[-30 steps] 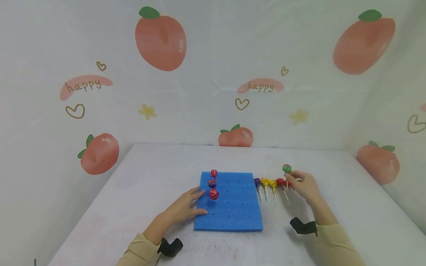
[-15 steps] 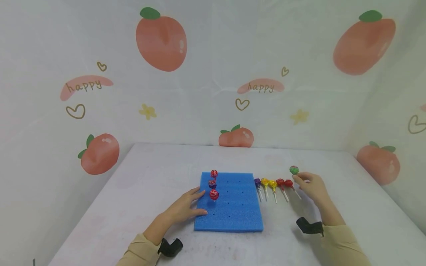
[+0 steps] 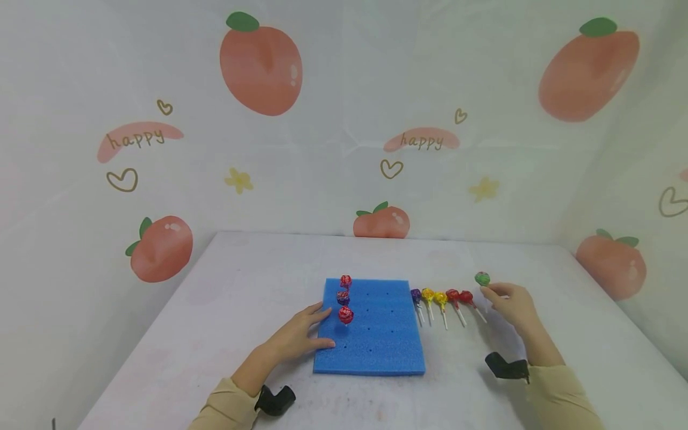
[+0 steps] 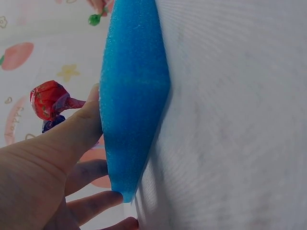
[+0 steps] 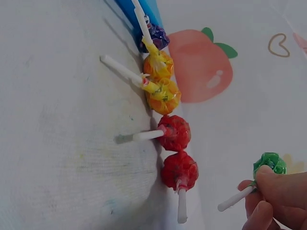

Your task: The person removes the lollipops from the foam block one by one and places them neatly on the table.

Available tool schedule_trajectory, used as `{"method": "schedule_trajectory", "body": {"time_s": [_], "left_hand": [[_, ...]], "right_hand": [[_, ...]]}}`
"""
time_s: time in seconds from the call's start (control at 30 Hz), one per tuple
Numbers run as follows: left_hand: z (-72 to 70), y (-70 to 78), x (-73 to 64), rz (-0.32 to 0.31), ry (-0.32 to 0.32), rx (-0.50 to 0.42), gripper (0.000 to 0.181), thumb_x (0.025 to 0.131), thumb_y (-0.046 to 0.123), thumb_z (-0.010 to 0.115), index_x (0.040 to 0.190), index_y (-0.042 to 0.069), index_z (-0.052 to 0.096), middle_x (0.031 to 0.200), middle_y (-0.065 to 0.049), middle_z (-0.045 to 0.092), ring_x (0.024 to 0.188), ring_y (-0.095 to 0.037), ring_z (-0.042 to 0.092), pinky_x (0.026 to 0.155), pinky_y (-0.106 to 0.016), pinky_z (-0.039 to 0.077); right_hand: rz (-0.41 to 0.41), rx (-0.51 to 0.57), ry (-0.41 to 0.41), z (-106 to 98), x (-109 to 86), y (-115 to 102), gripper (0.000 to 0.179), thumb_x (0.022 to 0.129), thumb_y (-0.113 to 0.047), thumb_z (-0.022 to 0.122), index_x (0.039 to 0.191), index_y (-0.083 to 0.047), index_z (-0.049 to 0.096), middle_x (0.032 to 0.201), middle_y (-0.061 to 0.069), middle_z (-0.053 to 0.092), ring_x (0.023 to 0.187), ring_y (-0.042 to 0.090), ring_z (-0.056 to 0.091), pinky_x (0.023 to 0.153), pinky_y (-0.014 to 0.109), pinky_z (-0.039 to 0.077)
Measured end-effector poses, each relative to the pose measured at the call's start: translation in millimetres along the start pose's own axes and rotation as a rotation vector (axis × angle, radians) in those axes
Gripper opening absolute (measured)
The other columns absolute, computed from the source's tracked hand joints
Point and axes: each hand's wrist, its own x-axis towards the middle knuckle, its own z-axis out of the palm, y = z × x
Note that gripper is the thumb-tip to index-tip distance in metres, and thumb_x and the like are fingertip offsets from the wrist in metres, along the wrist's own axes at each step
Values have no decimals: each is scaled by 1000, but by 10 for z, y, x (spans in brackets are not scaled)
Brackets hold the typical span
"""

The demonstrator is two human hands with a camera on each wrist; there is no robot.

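My right hand [image 3: 513,306] pinches a green lollipop [image 3: 482,278] just below its wrapped head, right of the row on the table. In the right wrist view its white stick points down and left. With fingers spread, my left hand [image 3: 294,335] rests at the left edge of a blue foam board [image 3: 395,352]. Three lollipops, one of them a red lollipop [image 3: 346,315], stand upright in the board's left column. Small holes show across the rest of its top. The left wrist view shows the thumb and fingertips touching the board's edge.
Right of the board lie a purple lollipop [image 3: 416,295], two yellow ones including a yellow lollipop [image 5: 164,96], and two red ones including a red lollipop [image 5: 180,171]. All lie on the white table [image 3: 258,263]. A printed cloth backdrop [image 3: 322,149] stands behind.
My right hand has moved right and slightly down with the green lollipop, away from the row, uncovering the rightmost red lollipop. My left hand and the foam board have stayed put.
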Motion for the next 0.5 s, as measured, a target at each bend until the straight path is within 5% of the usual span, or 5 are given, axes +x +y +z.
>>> {"method": "schedule_trajectory", "body": {"time_s": [0.5], "left_hand": [[-7, 13, -13, 9, 7, 7, 73, 81, 40, 69, 139, 4, 42, 148, -22, 33, 136, -44, 32, 108, -59, 31]], "right_hand": [[80, -16, -72, -4, 32, 128, 59, 94, -38, 50, 125, 12, 51, 127, 34, 50, 111, 46, 51, 92, 56, 46]]}}
